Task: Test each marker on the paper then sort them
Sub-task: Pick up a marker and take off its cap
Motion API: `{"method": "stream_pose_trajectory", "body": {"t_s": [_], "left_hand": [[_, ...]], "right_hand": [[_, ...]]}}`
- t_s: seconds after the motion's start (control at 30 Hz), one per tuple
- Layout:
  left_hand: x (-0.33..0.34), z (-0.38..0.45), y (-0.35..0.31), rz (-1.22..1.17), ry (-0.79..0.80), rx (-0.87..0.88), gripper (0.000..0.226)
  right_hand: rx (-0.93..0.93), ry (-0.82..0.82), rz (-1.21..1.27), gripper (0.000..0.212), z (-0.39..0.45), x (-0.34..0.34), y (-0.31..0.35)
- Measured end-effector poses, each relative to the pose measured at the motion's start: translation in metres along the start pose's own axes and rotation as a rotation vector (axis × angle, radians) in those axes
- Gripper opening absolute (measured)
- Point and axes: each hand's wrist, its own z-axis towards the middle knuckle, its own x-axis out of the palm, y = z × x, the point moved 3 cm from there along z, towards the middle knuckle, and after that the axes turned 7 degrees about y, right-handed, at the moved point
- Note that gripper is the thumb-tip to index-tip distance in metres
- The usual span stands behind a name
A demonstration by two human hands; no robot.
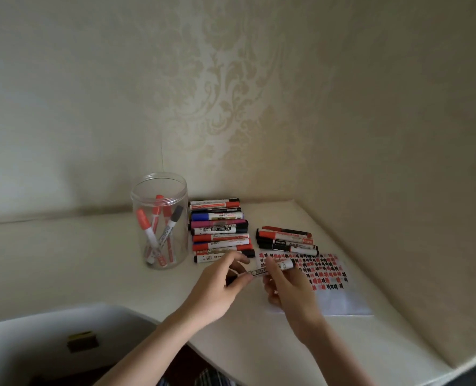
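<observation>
Both hands hold one white-barrelled marker (284,265) with a black end, level above the left edge of the paper (340,296). My left hand (220,285) pinches its left end, which looks black. My right hand (287,288) grips the barrel near the middle. The paper carries rows of red and black test marks. A row of markers (218,231) lies behind my left hand, in red, black, blue and purple. A smaller pile of red and black markers (285,239) lies just behind the paper. A clear jar (160,221) on the left holds several markers, mostly red.
The cream table (92,260) sits in a corner, with patterned walls behind and to the right. Its front edge curves in at the lower left. Below that edge a small dark object (82,342) sits on a pale surface.
</observation>
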Motion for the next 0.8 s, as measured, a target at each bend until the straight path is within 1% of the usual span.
{"method": "stream_pose_trajectory", "body": {"t_s": [0.1,0.23,0.43,0.57,0.67,0.8], "left_hand": [[0.003,0.0,0.006,0.068,0.01,0.027,0.015],[0.011,0.002,-0.004,0.161,0.014,0.14,0.012],[0.023,0.0,-0.011,0.335,0.046,0.248,0.022],[0.025,-0.002,-0.01,0.266,0.11,0.234,0.02],[0.023,-0.005,-0.011,0.187,0.172,0.216,0.016],[0.018,-0.012,-0.014,0.126,0.218,0.246,0.012]], "right_hand": [[0.033,-0.061,0.067,0.031,-0.004,-0.011,-0.002],[0.026,-0.019,0.059,0.032,-0.011,-0.014,-0.003],[0.004,-0.001,0.03,0.03,-0.014,-0.013,-0.002],[-0.078,0.011,-0.006,0.035,-0.015,-0.007,-0.003],[-0.129,0.016,-0.091,0.041,-0.018,-0.005,-0.001],[-0.223,0.112,-0.223,0.039,-0.023,-0.011,0.003]]}}
